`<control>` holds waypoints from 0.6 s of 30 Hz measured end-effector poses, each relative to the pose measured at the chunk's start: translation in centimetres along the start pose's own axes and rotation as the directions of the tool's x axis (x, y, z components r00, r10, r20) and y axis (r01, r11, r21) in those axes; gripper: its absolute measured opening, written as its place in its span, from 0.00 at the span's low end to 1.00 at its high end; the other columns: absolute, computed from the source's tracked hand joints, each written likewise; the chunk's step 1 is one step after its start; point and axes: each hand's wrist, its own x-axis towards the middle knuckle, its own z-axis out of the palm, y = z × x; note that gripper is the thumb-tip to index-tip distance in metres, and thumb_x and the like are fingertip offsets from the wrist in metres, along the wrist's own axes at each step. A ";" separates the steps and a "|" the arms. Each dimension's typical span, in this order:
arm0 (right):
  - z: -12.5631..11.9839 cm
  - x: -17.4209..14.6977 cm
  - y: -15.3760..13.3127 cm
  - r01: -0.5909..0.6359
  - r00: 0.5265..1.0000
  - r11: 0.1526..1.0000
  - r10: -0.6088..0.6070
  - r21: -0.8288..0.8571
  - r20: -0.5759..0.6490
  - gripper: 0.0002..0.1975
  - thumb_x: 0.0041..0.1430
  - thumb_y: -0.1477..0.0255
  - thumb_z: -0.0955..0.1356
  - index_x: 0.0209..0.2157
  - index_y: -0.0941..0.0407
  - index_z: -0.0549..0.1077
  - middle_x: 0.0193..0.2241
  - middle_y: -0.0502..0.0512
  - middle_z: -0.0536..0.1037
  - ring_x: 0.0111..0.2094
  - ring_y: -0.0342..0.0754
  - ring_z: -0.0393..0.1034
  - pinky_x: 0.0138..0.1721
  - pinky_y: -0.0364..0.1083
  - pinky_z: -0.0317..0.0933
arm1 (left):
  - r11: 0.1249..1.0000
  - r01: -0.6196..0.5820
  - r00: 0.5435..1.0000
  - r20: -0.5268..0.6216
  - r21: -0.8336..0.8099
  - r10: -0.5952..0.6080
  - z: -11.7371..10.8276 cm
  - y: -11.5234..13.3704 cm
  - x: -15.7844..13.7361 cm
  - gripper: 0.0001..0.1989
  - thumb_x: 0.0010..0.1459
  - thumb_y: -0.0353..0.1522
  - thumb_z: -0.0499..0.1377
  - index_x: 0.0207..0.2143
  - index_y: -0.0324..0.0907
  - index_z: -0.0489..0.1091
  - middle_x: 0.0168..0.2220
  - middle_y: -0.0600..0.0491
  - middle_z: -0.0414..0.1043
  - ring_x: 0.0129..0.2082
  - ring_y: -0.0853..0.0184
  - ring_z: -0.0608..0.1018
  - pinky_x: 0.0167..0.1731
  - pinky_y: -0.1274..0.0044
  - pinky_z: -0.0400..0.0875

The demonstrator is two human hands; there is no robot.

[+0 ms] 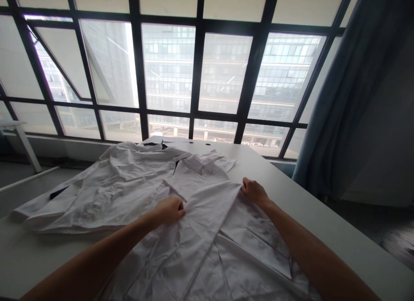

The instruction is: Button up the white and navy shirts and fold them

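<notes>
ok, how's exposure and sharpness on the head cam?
Head view: backlit, the window panes bright and hazy, the curtain dark; head view: white shirt greyed by shade, folds readable; head view: left hand and right hand without obvious motion blur; head view: window bars splay toward the top, likely wide-angle perspective.

No text, label, number or sign can be read.

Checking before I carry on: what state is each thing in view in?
Front white shirt: spread out, creased
Left hand: closed on the shirt
Right hand: closed on the shirt's edge
White garment at left: lying rumpled
Hinged window pane: tilted open
Curtain: hanging in folds
</notes>
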 end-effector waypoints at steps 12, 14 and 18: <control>0.9 0.3 1.7 0.170 0.985 0.973 -0.172 0.158 -0.004 0.15 0.55 0.79 0.63 0.44 0.57 0.74 0.41 0.58 0.76 0.39 0.48 0.71 0.40 0.43 0.59 | 0.979 -0.084 0.990 -0.131 -0.187 0.060 0.9 -0.7 1.1 0.13 0.56 0.35 0.59 0.43 0.42 0.74 0.37 0.51 0.79 0.38 0.64 0.79 0.36 0.77 0.67; 0.9 0.4 1.8 0.112 0.994 0.986 -0.111 0.120 -0.010 0.12 0.57 0.79 0.62 0.38 0.57 0.76 0.39 0.58 0.76 0.36 0.47 0.70 0.38 0.43 0.58 | 0.973 -0.094 0.982 -0.178 -0.209 0.057 1.1 -0.6 1.2 0.13 0.57 0.34 0.59 0.45 0.42 0.73 0.37 0.51 0.79 0.38 0.63 0.79 0.36 0.77 0.67; 0.5 1.4 2.1 0.020 0.991 0.998 -0.029 0.066 0.133 0.11 0.55 0.77 0.65 0.32 0.55 0.79 0.40 0.58 0.77 0.38 0.49 0.71 0.38 0.44 0.59 | 0.974 -0.117 0.984 -0.158 -0.192 0.087 1.3 -0.5 1.3 0.14 0.58 0.34 0.58 0.47 0.44 0.73 0.36 0.52 0.79 0.37 0.63 0.79 0.35 0.77 0.67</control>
